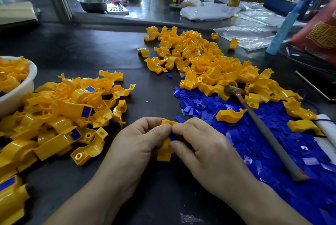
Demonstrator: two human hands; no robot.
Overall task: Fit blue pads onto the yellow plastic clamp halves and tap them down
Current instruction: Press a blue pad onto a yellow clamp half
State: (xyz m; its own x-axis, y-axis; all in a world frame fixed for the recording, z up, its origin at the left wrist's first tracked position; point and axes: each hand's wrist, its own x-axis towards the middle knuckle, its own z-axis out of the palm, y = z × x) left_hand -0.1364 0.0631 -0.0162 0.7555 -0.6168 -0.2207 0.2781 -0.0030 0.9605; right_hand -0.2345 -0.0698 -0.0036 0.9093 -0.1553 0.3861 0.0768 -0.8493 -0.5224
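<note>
Both hands meet over the dark table. The left hand curls its fingers and thumb round a yellow clamp half. The right hand pinches a blue pad against the clamp half's upper side; most of the pad is hidden under the fingertips.

Just right of the right hand spreads a heap of loose blue pads. A hammer lies across it, head pointing away. One more clamp half rests on the pads just beyond that hand.

Left of the left hand lies a pile of clamp halves, several already showing blue pads. Further left, a white bowl holds more yellow halves.

Beyond the right hand sits a larger pile of bare clamp halves, its near edge overlapping the pads. Further off lie clear plastic bags, and a metal bowl stands on the next bench; its contents cannot be seen.
</note>
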